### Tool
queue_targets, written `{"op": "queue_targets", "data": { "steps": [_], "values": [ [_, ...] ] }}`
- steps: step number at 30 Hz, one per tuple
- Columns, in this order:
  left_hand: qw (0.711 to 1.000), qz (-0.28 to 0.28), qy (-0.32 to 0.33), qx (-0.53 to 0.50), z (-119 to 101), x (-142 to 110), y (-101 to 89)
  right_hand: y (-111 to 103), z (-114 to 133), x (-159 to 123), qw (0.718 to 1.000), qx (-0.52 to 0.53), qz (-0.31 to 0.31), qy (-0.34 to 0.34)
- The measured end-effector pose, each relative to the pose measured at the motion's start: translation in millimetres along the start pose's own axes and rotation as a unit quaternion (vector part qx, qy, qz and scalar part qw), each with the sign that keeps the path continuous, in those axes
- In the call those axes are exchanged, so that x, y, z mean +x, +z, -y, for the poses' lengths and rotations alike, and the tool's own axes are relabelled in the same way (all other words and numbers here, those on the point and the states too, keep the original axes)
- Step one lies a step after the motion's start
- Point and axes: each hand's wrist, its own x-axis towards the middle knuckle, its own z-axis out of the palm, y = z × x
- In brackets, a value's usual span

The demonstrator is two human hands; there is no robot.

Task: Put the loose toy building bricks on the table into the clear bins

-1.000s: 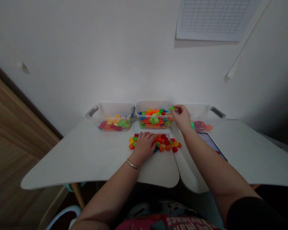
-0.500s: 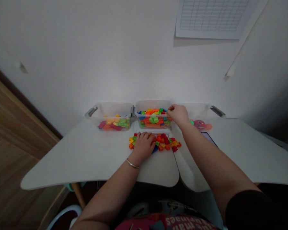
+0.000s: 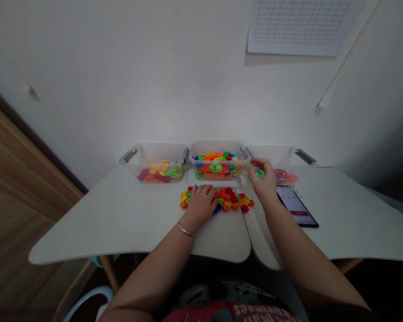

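My left hand lies over the left part of a pile of toy building blocks in red, orange, yellow, green and blue. Its fingers are stretched out on the blocks, and whatever is under the palm is hidden. To the right of the pile, my right hand hovers in front of the right-hand clear bin, thumb and fingers apart. Through that gap show green and teal pieces, seemingly inside the bin. The middle clear bin, behind the pile, is well filled with mixed blocks.
A left clear bin contains red, yellow and green pieces. A phone with a lit screen lies beside my right forearm. A seam runs through the white table. On the wall hangs a gridded paper sheet.
My right hand has pulled back from the middle bin's right rim, moving right and toward me, and its pinched fingers have parted. The phone is uncovered. My left hand stays in place.
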Motion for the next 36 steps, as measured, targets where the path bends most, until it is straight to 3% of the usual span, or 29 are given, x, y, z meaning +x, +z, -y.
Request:
{"op": "queue_targets", "data": {
  "steps": [6, 13, 18, 23, 28, 36],
  "values": [
    [1.000, -0.001, -0.005, -0.001, -1, 0, -1.3, -17, -25, -51, 0.983, -0.084, 0.163, 0.010],
    [1.000, 0.001, -0.011, -0.005, -2, 0, -4.4, -32, -53, -65, 0.948, -0.047, 0.315, 0.031],
    [1.000, 0.011, -0.012, -0.010, -3, 1, -7.0, -35, -63, -67, 0.949, -0.012, 0.310, 0.064],
    [1.000, 0.010, -0.008, -0.007, -1, 2, -5.1, -33, -61, -67, 0.945, -0.038, 0.313, 0.084],
    [1.000, 0.006, 0.001, -0.012, 0, 2, -2.9, -35, -59, -66, 0.946, 0.005, 0.305, 0.111],
    [1.000, 0.016, 0.000, -0.016, 2, 2, -0.9, -27, -69, -69, 0.942, 0.142, 0.199, 0.231]
  ]
}}
